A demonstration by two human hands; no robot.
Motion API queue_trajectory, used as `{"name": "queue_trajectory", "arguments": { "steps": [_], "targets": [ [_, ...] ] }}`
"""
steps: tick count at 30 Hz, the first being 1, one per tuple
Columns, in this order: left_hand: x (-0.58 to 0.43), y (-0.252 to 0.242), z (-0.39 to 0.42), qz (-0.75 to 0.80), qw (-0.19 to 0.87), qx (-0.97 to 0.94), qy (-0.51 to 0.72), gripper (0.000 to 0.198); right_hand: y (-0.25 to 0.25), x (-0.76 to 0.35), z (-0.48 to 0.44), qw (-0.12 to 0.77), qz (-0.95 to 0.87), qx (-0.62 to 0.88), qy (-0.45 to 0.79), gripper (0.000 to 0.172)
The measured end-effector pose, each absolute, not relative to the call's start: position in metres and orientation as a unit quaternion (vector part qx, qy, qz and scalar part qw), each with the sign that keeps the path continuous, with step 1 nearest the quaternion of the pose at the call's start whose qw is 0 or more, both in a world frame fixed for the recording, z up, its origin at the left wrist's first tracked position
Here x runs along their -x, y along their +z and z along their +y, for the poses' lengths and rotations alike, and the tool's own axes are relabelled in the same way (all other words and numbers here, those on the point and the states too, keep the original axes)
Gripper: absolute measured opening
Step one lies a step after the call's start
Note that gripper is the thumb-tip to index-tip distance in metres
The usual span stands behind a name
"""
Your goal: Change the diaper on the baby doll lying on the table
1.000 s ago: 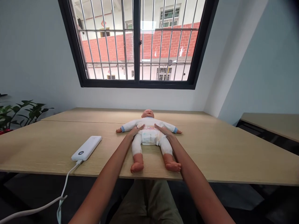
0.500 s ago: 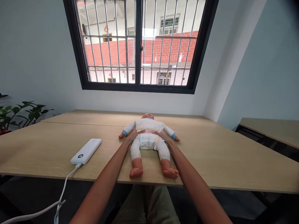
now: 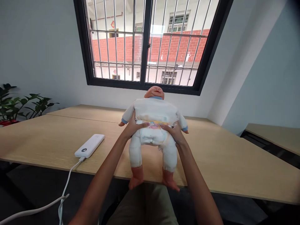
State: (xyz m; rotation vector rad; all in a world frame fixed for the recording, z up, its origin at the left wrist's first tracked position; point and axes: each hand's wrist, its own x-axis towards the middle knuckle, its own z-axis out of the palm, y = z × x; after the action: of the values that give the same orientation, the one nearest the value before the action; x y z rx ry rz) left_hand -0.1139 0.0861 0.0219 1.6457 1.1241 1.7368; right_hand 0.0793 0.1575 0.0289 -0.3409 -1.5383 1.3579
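White-clad baby doll (image 3: 152, 125), head (image 3: 154, 93) toward window (image 3: 147, 43)

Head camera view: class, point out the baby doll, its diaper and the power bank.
Baby doll (image 3: 154, 107): head view, on the chest of its white top.
Diaper (image 3: 150, 137): head view, on the front panel.
Power bank (image 3: 89, 146): head view, on its white upper face.

Diaper print (image 3: 153, 125), power bank display (image 3: 84, 150) illegible

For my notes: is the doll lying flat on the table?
No, the left hand and right hand hold the baby doll above the table.
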Motion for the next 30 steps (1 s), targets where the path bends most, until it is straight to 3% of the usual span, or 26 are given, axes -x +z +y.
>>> {"name": "queue_trajectory", "arguments": {
  "steps": [3,8,13,20,22,25,30],
  "targets": [
    [0.104,0.034,0.051,0.431,0.218,-0.619,0.619,0.087,0.033,-0.087,0.135,0.528,-0.600,0.130,0.587,0.074],
    [0.088,0.022,-0.006,0.477,0.206,-0.625,0.582,0.120,0.023,-0.112,0.100,0.525,-0.551,0.193,0.620,0.083],
    [0.075,-0.001,-0.038,0.501,0.255,-0.657,0.502,0.118,-0.005,-0.136,0.072,0.574,-0.483,0.276,0.601,0.109],
    [0.066,0.029,-0.036,0.521,0.253,-0.695,0.426,0.135,-0.030,-0.151,0.055,0.676,-0.429,0.310,0.512,0.092],
    [0.061,0.035,-0.037,0.516,0.251,-0.706,0.416,0.132,-0.039,-0.160,0.055,0.687,-0.427,0.314,0.497,0.095],
    [0.045,0.029,-0.048,0.512,0.256,-0.695,0.435,0.112,-0.061,-0.177,0.051,0.694,-0.435,0.334,0.466,0.095],
    [0.014,-0.017,-0.076,0.532,0.237,-0.653,0.484,0.096,-0.110,-0.211,0.034,0.664,-0.452,0.401,0.439,0.083]
  ]
}}
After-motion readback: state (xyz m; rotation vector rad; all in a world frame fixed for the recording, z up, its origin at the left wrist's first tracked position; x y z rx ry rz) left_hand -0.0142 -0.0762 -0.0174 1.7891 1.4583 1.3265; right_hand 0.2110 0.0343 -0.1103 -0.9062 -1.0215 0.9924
